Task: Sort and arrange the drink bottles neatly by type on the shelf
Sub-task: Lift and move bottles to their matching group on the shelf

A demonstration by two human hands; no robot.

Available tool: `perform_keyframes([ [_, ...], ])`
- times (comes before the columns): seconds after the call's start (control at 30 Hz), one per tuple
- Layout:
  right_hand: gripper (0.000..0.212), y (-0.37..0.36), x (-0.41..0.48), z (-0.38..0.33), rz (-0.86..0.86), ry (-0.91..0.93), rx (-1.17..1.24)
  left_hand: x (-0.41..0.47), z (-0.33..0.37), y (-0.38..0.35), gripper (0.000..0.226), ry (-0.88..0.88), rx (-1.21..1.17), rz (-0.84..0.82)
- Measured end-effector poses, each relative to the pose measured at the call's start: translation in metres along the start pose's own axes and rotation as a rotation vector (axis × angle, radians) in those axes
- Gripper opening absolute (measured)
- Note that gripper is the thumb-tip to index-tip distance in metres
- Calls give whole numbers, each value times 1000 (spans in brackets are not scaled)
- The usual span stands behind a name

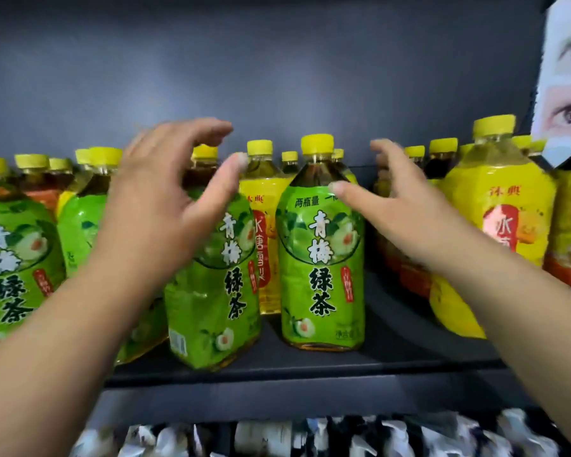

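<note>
Green-labelled tea bottles with yellow caps stand along the front of the dark shelf (310, 367); one upright green bottle (322, 258) is in the middle and another green bottle (211, 291) stands left of it. A yellow-labelled bottle (266, 225) stands behind them, and a bigger yellow bottle (495, 219) is at the right. My left hand (165, 199) hovers with spread fingers over the left green bottle, holding nothing. My right hand (399, 206) reaches past the middle green bottle, its thumb at that bottle's shoulder, its fingers blurred.
More green bottles (14, 252) crowd the left end; orange-labelled bottles (567, 239) stand at the far right and in the back row. A printed box (564, 77) hangs at the upper right. Wrapped packets (277, 437) fill the shelf below.
</note>
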State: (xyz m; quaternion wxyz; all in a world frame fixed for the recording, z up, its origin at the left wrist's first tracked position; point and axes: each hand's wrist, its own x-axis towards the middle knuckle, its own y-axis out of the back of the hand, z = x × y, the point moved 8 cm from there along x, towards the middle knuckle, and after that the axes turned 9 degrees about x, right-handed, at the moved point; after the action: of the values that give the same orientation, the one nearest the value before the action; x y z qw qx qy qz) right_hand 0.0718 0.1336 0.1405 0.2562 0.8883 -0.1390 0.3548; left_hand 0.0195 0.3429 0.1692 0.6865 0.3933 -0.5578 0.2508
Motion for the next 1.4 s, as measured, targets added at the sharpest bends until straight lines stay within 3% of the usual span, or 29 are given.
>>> perform_keyframes([
  [0.07,63,27,20,-32,41,164,-138,37,0,-4,39,54,-71,-110],
  [0.17,52,54,53,-50,13,282,-424,79,-4,-38,30,52,59,-349],
  [0.27,51,73,84,-31,-54,215,-708,90,-3,-93,41,-111,416,-708],
  [0.37,47,91,93,-6,-82,108,-790,99,-12,-116,43,-121,513,-832],
  [0.5,24,94,87,23,-130,60,-632,111,-22,-127,32,-84,410,-899],
  [0.53,19,97,87,27,-83,59,-511,112,-25,-129,39,-71,383,-925],
  [0.6,15,104,84,34,2,-8,-133,113,-34,-135,75,-51,331,-994],
  [0.67,11,109,79,40,27,-73,79,110,-43,-145,91,-34,286,-1071],
  [0.7,12,111,77,45,9,-95,59,108,-48,-149,96,-28,276,-1114],
  [0.77,35,113,65,58,-32,-176,-21,102,-54,-162,112,-57,278,-1200],
  [0.83,57,112,50,65,-17,-246,66,95,-56,-170,116,-92,273,-1250],
  [0.87,57,111,47,67,11,-253,130,92,-57,-172,115,-94,268,-1263],
  [1.0,22,102,47,64,110,-232,233,91,-55,-175,112,-150,261,-1229],
  [1.07,22,91,51,62,129,-215,228,92,-56,-175,109,-169,241,-1208],
  [1.27,52,40,70,53,111,-165,242,89,-64,-175,119,-75,109,-1224],
  [1.4,24,18,88,57,89,-118,196,85,-75,-177,109,13,-21,-1232],
])
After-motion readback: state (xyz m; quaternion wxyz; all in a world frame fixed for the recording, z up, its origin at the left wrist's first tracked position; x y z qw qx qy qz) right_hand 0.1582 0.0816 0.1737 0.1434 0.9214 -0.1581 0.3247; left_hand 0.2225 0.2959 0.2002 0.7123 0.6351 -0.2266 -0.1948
